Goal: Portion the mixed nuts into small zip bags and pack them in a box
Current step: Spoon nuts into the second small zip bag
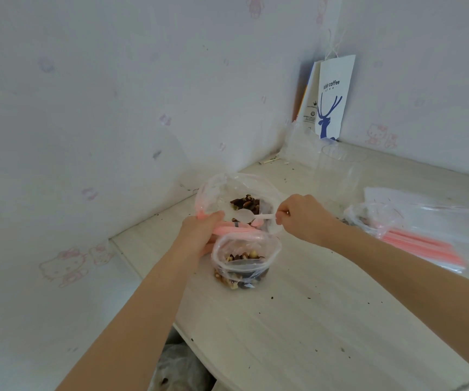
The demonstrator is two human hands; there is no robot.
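Spoon, pinched in right hand over big bag; small bag just nearer, left hand gripping its rim.

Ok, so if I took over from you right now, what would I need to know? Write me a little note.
Left hand grips the big bag by its pink zip rim, holding it open.
Right hand pinches the white spoon by its handle. The spoon's bowl is over the big bag's mouth and looks empty.
Small bag stands open on the table just in front, partly filled with nuts.
Empty zip bags lie to the right.
Done: one small bag started, not zipped.
Left: top it up, zip it, fill more bags, pack them. No box is in view.
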